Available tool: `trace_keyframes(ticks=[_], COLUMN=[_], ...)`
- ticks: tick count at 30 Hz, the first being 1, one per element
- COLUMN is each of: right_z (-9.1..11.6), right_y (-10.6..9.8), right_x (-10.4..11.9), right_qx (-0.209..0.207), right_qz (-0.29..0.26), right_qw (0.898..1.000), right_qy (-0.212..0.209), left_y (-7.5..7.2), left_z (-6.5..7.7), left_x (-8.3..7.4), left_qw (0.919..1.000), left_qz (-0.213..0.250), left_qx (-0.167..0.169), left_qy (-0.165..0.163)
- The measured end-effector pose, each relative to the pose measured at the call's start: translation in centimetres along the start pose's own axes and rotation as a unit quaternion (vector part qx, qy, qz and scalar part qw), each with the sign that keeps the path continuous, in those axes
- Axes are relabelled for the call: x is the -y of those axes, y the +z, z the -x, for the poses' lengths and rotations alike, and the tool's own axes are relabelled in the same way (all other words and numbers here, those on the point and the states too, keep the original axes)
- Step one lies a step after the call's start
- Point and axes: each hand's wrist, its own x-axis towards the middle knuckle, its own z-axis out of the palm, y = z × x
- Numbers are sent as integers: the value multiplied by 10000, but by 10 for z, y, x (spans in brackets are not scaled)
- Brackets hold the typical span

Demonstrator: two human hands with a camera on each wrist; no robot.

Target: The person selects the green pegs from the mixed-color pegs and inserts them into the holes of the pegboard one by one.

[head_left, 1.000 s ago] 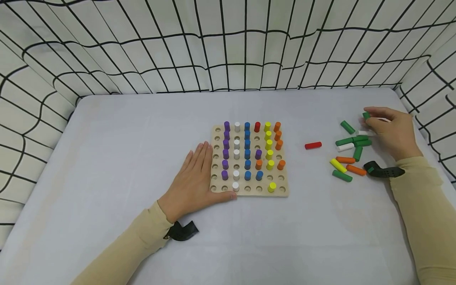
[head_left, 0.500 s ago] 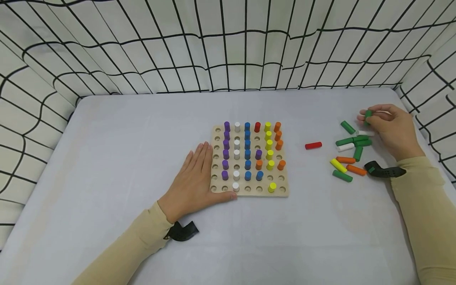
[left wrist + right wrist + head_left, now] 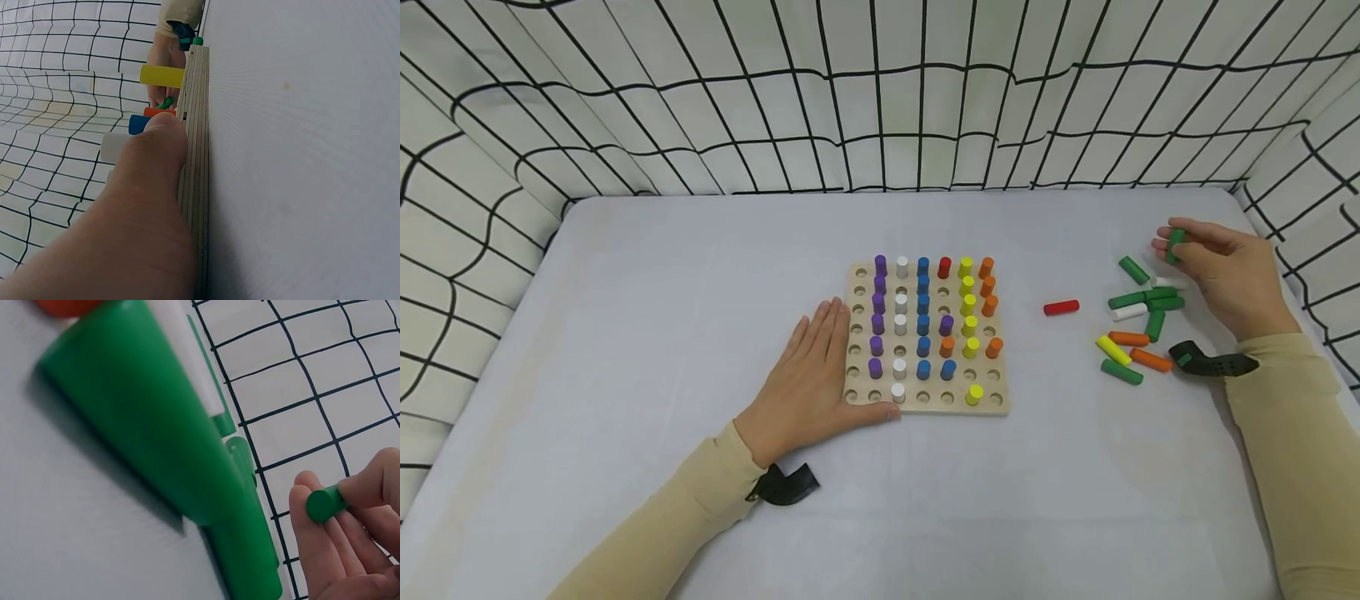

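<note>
My left hand (image 3: 808,387) lies flat along the left side of a wooden pegboard (image 3: 958,403), fingers straight and thumb along its near edge. In the left wrist view the thumb (image 3: 147,172) presses against the board's edge. Purple, white, blue, red, yellow and orange pegs stand upright in the board's holes. Over at the right, my right hand (image 3: 1236,271) pinches a green peg (image 3: 1176,247) between thumb and fingers. The right wrist view shows that green peg (image 3: 326,503) end-on, with the thumb on it and the fingers behind.
Loose green, white, orange and yellow pegs lie in a cluster below and left of my right hand, including a yellow peg (image 3: 1113,350) and an orange peg (image 3: 1151,360). A red peg (image 3: 1061,307) lies apart, nearer the board. Black wire mesh (image 3: 917,104) borders the table.
My right hand has lifted slightly, and the green peg in it has turned from a tilt to more upright between the fingers. My left hand stays in place at the board.
</note>
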Motion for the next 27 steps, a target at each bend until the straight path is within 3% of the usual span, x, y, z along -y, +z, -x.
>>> trace_keyframes(ticks=[8, 17, 27], right_z=[6, 20, 13], right_y=[7, 23, 61], right_x=[10, 15, 51], right_qx=[224, 537, 1145], right_qz=[-328, -1149, -120], right_qw=[9992, 9919, 9933], right_qy=[106, -9, -83], left_y=[-1, -2, -3], left_z=[1, 1, 5], left_x=[1, 0, 2], left_qw=[10000, 9999, 10000], left_qz=[-13, 17, -3], left_qx=[2, 88, 6], left_qy=[1, 130, 57])
